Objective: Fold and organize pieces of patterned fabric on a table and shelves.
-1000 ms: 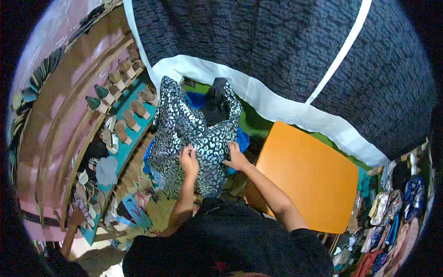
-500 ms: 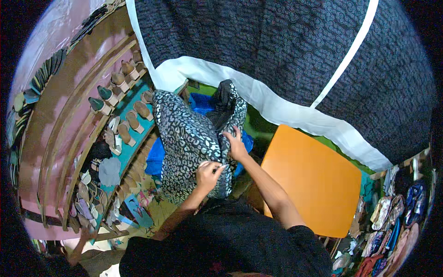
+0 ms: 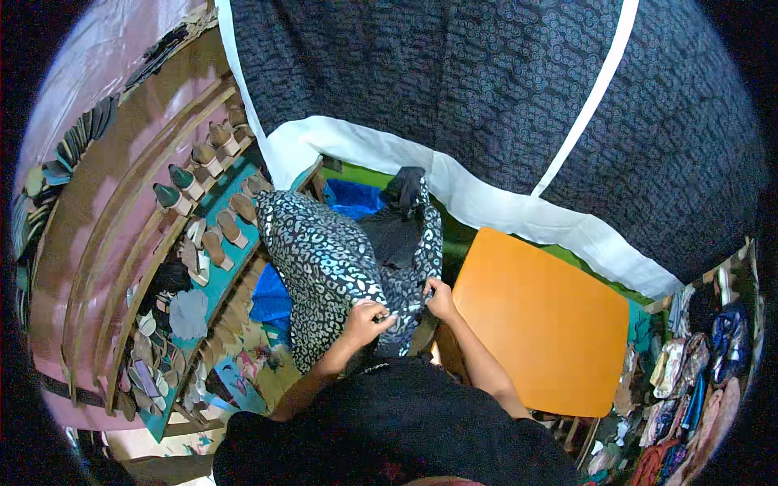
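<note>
A black and silver leopard-patterned cloth hangs in front of me, its dark inner side showing at the open top. My left hand is closed on its near edge, fingers pinched together. Just to the right, my right hand also pinches that edge, so a short stretch of hem lies between the two. Whether the cloth is a garment or a bag, I cannot tell. Blue plastic sheeting shows behind it, and more blue appears at its left side.
An orange board stands close to my right arm. At left, a teal shelf carries several shoe forms and shoes. A dark patterned curtain with a white border hangs ahead. Piled fabrics lie at far right.
My right hand has come down from the cloth's right side to its near edge and closed on it. The cloth's opening now spreads wider. A hand at lower left has gone from view.
</note>
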The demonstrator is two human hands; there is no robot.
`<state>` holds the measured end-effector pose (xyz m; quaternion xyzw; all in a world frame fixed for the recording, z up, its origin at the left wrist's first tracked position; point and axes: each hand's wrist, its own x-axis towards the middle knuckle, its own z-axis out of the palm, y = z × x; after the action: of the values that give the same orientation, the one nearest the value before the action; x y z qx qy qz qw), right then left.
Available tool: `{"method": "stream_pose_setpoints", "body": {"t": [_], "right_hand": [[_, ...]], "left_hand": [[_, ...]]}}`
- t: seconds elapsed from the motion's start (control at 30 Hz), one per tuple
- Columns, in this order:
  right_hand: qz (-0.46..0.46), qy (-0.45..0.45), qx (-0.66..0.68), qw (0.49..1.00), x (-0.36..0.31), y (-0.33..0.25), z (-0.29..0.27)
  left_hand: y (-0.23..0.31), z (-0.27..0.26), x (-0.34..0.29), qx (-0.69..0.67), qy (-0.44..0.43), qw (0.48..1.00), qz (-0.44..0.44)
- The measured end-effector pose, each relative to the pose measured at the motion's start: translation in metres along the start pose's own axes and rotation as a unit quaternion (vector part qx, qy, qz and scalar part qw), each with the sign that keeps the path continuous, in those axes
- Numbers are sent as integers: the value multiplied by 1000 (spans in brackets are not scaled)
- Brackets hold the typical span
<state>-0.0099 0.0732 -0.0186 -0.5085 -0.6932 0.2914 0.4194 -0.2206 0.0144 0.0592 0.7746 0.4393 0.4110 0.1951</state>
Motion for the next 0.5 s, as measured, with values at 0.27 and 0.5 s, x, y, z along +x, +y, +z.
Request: {"method": "stream_pose_setpoints", "body": {"t": [0.27,0.5], "right_hand": [[-102,37,50,993,67,-76,-42],[-175,22,99,979,24,-151,-104]], "left_hand": [[-38,-30,-21,133,221,962,-93],[-190,-31,-147,42,262,882,-389]]}}
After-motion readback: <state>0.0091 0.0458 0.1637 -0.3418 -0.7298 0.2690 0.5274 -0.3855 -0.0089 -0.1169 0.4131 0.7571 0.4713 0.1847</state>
